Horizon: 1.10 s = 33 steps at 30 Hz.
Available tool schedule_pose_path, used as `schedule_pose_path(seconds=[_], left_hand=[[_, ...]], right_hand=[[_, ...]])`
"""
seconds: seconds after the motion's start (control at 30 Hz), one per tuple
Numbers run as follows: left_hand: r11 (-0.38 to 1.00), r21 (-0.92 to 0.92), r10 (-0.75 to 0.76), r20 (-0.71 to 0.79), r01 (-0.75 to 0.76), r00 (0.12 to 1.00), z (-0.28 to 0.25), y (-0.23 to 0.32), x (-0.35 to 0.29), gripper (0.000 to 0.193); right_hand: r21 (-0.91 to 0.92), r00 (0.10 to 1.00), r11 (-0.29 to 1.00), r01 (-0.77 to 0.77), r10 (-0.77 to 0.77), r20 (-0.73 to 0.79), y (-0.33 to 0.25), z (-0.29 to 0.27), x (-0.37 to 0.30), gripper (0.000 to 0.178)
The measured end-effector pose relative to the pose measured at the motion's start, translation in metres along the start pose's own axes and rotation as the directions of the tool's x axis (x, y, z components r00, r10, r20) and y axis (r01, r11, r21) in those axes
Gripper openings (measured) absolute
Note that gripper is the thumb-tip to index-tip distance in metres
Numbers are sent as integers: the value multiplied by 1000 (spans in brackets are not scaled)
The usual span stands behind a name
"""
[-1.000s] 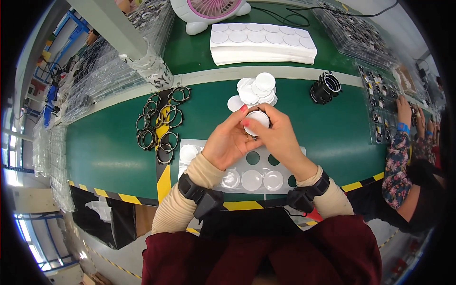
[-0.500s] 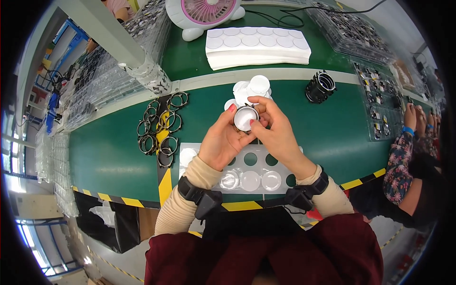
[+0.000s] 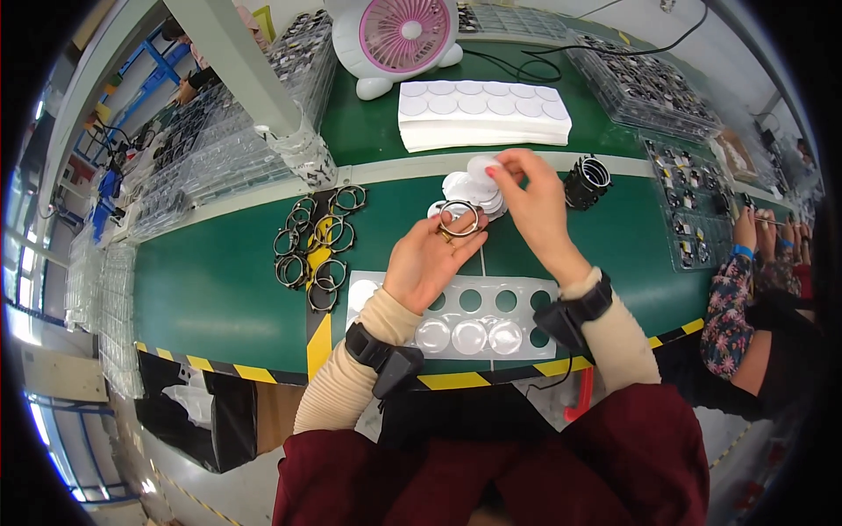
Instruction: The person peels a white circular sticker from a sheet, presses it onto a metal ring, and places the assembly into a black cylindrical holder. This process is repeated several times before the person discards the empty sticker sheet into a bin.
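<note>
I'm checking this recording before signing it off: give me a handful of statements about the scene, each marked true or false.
1. The left hand holds a metal ring. True.
2. The right hand lies flat on the table. False: the right hand is raised and holds a white disc.
3. A pink and white fan stands beyond the stack of white sheets. True.
4. The loose rings lie to the right of the black cylinder. False: the loose rings lie to the left of the black cylinder.
5. A plastic sheet with round holes lies near the table's front edge. True.
</note>
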State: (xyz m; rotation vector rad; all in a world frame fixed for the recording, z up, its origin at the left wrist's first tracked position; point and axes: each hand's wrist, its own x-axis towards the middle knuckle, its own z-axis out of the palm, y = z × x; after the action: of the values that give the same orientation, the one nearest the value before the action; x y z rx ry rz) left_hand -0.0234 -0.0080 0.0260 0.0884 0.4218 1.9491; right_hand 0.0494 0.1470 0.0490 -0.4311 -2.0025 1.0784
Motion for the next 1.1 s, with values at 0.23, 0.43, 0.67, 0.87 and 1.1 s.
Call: schedule_pose_path(seconds=[0.23, 0.43, 0.67, 0.87, 1.1], left_hand=[[999, 26, -30, 61, 28, 998, -8, -7, -1, 16], [953, 233, -200, 8, 193, 980, 6, -10, -5, 22], [934, 325, -137, -65, 151, 988, 4, 0, -5, 24], [852, 505, -147, -18, 136, 989, -4, 6, -5, 22], [559, 786, -273, -125, 263, 954, 22, -12, -23, 18]], right_hand=[[-331, 882, 818, 471, -436, 177, -10, -16, -11, 32], [-359, 927, 875, 325, -219, 305, -12, -50, -52, 38], [-674, 990, 725, 140, -92, 108, 29, -98, -71, 36], [-382, 977, 909, 165, -98, 190, 26, -102, -70, 33], [-206, 917, 957, 204, -113, 383, 65, -72, -36, 37]])
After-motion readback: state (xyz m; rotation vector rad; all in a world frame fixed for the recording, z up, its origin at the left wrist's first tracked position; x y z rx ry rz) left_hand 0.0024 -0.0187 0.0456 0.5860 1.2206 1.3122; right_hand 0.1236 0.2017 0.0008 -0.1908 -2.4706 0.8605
